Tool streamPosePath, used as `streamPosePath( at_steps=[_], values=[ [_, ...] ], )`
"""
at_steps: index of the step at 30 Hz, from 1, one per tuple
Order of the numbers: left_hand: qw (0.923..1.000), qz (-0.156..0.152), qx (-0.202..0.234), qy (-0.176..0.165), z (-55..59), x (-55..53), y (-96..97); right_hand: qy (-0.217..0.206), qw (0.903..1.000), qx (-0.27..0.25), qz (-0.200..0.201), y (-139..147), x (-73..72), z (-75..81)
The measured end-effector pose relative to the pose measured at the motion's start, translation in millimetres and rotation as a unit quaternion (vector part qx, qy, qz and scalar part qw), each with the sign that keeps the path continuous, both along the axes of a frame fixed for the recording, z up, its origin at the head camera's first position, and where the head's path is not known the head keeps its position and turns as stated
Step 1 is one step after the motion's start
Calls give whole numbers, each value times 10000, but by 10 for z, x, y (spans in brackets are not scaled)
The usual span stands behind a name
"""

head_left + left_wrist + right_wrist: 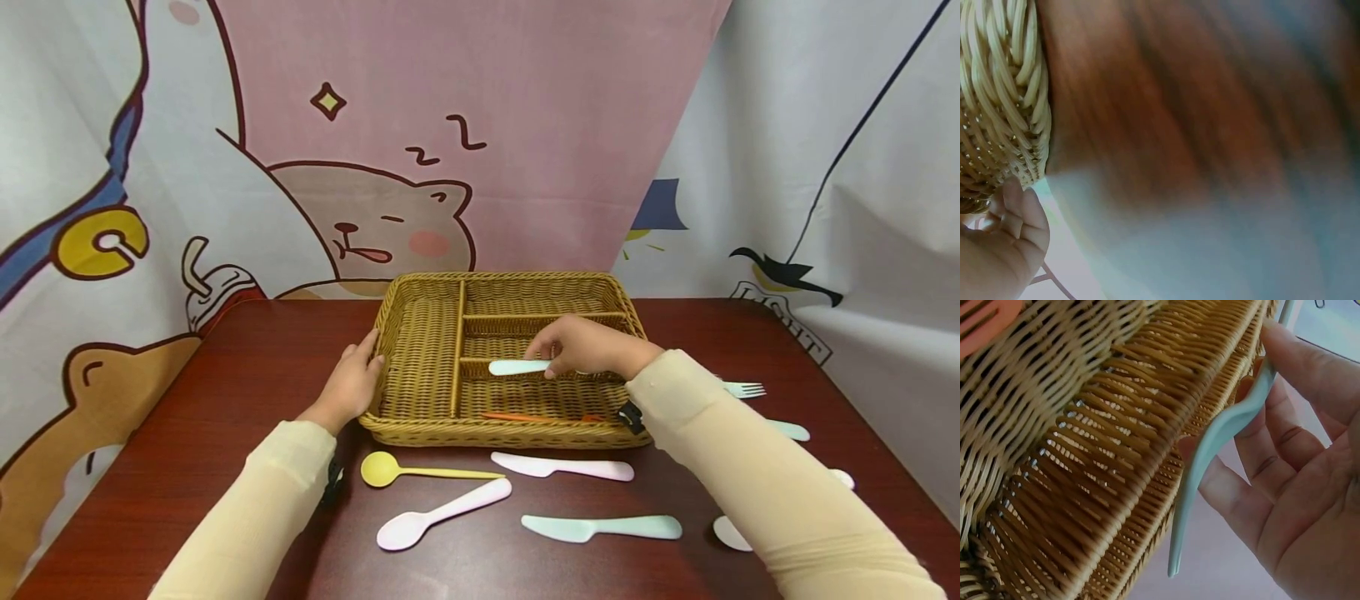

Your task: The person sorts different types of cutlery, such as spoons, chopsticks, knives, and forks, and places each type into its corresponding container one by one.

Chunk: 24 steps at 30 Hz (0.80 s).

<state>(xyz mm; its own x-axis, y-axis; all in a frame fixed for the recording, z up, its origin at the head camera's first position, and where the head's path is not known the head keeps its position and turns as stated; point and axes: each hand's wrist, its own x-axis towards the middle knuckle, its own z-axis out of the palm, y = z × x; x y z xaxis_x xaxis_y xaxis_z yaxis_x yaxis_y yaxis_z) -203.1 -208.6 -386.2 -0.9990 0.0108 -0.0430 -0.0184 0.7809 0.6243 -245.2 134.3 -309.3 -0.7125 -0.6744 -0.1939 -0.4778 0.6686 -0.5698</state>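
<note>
R hand (pixel 588 343) pinching pale mint-green plastic utensil w/ curved profile (pixel 517 367) btwn thumb & fingers, over tan woven wicker basket (pixel 435 431).
Utensil's above the divider btwn mid & front R compts; orange plastic fork (pixel 517 417) lies in front one. L hand (pixel 348 387), fingers fairly straight, rests on basket's L rim.

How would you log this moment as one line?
Right hand: pinches mint utensil over basket | Left hand: touches basket's left rim | Inside: orange fork | Foreground: yellow spoon, pink spoon, pink knife, mint knife
</note>
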Motion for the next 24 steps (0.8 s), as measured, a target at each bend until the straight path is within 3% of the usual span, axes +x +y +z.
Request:
streamPosePath(
  at_steps=[24],
  values=[
    [10000,-2,19,-4,-10,-7,-9,73,9944,834,650,-227,106,-142]
  ],
)
